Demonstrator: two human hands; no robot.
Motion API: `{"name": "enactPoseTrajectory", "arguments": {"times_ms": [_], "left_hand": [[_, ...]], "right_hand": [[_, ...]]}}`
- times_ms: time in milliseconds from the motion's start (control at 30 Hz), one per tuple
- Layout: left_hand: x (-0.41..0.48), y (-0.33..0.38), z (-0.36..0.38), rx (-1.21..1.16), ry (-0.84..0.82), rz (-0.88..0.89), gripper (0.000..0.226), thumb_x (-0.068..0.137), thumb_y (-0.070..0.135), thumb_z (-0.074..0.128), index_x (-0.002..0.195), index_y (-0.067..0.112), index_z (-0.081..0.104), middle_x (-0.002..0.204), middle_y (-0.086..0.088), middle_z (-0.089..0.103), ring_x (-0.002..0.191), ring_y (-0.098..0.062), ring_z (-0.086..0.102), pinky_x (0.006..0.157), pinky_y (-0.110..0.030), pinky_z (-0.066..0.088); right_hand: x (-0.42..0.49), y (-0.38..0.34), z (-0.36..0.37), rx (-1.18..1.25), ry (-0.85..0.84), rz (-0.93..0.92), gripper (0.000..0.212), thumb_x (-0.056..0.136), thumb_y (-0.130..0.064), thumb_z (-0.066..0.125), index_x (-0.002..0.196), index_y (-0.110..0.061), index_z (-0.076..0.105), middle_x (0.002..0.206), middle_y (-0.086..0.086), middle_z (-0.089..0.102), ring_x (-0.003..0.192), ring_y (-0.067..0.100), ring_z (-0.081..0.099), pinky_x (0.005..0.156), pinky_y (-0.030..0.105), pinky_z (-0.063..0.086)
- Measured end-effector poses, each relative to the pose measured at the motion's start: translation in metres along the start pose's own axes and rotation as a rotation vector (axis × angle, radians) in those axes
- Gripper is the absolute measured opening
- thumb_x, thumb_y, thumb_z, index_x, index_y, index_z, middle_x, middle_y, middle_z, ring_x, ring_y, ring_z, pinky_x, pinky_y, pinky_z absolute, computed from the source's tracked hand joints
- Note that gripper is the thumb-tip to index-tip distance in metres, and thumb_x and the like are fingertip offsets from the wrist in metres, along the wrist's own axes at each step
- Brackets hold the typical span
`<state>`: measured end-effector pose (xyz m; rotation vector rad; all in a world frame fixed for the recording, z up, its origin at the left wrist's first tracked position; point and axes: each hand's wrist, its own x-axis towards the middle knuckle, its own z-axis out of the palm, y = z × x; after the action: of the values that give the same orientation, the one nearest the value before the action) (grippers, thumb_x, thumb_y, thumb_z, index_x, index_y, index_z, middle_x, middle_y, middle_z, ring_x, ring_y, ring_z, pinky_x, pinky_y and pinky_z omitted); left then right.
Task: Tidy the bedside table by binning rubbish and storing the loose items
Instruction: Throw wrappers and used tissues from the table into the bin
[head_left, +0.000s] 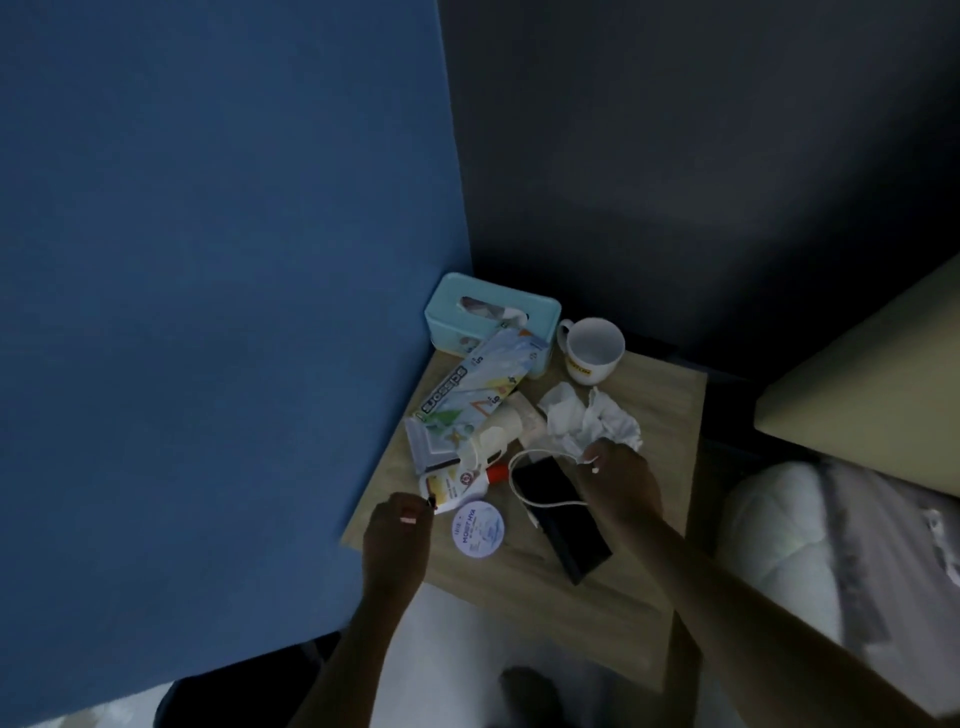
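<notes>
- Right hand (615, 480) pinching crumpled white tissue (592, 423) mid-bedside table (660, 415).
- Left hand (397, 530) curled at squeeze pouch (457, 483); grip unclear.
- Nearby: phone (563, 514), round tub (478, 528), mug (592, 351), tissue box (491, 319).

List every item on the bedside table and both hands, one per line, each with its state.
Tissue box: upright, tissue poking out.
Mug: upright, looks empty.
Crumpled tissue: loose, right hand touching its near edge.
Phone: flat, screen dark.
Cable: looped over phone.
Round tin: lid on.
Sachet: lying flat, left hand at its corner.
Paper cup: tipped on its side.
</notes>
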<state>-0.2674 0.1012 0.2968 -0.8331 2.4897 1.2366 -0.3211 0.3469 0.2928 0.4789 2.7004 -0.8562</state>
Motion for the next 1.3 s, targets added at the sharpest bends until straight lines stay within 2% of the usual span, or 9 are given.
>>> {"name": "enactPoseTrajectory", "arguments": {"times_ms": [67,233,467,667,800,900,1000,1133,1300], "left_hand": [[0.001,-0.003,-0.002,0.004,-0.02,0.043,0.011,0.089,0.009,0.054,0.093,0.018,0.06,0.092,-0.006,0.066,0.082,-0.023,0.061,0.077,-0.036,0.052],[-0.001,-0.014,0.0,0.008,0.013,0.162,0.009,0.09,0.014,0.055,0.088,0.01,0.063,0.092,-0.01,0.068,0.089,-0.028,0.065,0.071,-0.034,0.048],[-0.045,-0.037,0.025,-0.04,0.156,0.275,0.023,0.088,0.02,0.061,0.072,0.033,0.051,0.083,0.0,0.067,0.086,-0.021,0.066,0.073,-0.023,0.043],[-0.109,-0.077,0.071,-0.102,0.271,0.175,0.006,0.09,0.02,0.059,0.085,0.022,0.056,0.089,0.0,0.063,0.08,-0.016,0.059,0.072,-0.027,0.049],[-0.123,-0.069,0.079,-0.102,0.27,0.122,0.008,0.088,0.026,0.061,0.093,0.019,0.061,0.1,-0.005,0.067,0.086,-0.018,0.062,0.077,-0.032,0.052],[-0.098,-0.042,0.075,-0.074,0.376,0.196,0.023,0.085,0.03,0.065,0.102,0.015,0.067,0.104,-0.006,0.068,0.094,-0.019,0.064,0.081,-0.027,0.049],[-0.065,-0.019,0.08,-0.059,0.436,0.249,0.03,0.08,0.03,0.07,0.105,0.013,0.069,0.106,-0.009,0.069,0.099,-0.025,0.063,0.083,-0.027,0.046],[-0.019,0.006,0.096,-0.018,0.387,0.214,0.044,0.08,0.035,0.067,0.12,0.016,0.063,0.122,-0.01,0.062,0.113,-0.027,0.057,0.093,-0.029,0.042],[0.028,0.018,0.108,0.123,0.39,0.154,0.058,0.078,0.051,0.063,0.127,0.02,0.057,0.128,-0.008,0.055,0.121,-0.031,0.046,0.099,-0.037,0.041]], "right_hand": [[0.004,-0.006,0.001,-0.014,-0.006,-0.018,0.022,0.085,-0.031,0.05,0.1,-0.023,0.064,0.106,0.003,0.067,0.096,0.024,0.063,0.082,0.037,0.051],[0.013,-0.012,-0.01,-0.057,-0.042,-0.123,0.02,0.085,-0.022,0.05,0.093,-0.012,0.065,0.099,0.009,0.068,0.093,0.027,0.062,0.072,0.031,0.046],[0.013,0.005,-0.017,-0.019,-0.03,-0.276,0.025,0.089,-0.018,0.05,0.065,-0.017,0.046,0.086,0.013,0.06,0.087,0.03,0.06,0.073,0.033,0.044],[0.001,0.037,-0.004,0.113,-0.122,-0.339,0.031,0.083,-0.02,0.056,0.054,-0.018,0.047,0.068,0.012,0.056,0.077,0.029,0.06,0.067,0.032,0.043],[0.002,0.032,-0.011,0.271,-0.228,-0.241,0.028,0.079,-0.035,0.061,0.077,-0.008,0.068,0.087,0.014,0.071,0.085,0.033,0.066,0.08,0.042,0.056],[0.015,0.0,-0.024,0.648,-0.277,-0.076,0.027,0.082,-0.031,0.067,0.084,-0.005,0.064,0.08,0.011,0.066,0.068,0.023,0.063,0.058,0.031,0.054],[0.04,-0.028,-0.014,0.888,-0.326,0.03,0.037,0.077,-0.028,0.075,0.103,-0.008,0.059,0.09,0.009,0.063,0.078,0.018,0.062,0.059,0.029,0.052],[0.075,-0.052,0.02,0.979,-0.333,0.105,0.07,0.071,-0.033,0.08,0.132,-0.018,0.049,0.113,0.008,0.062,0.09,0.017,0.063,0.048,0.023,0.048],[0.104,-0.072,0.051,1.048,-0.34,0.171,0.065,0.072,-0.028,0.08,0.13,-0.017,0.051,0.118,0.01,0.063,0.084,0.016,0.064,0.043,0.021,0.05]]}}
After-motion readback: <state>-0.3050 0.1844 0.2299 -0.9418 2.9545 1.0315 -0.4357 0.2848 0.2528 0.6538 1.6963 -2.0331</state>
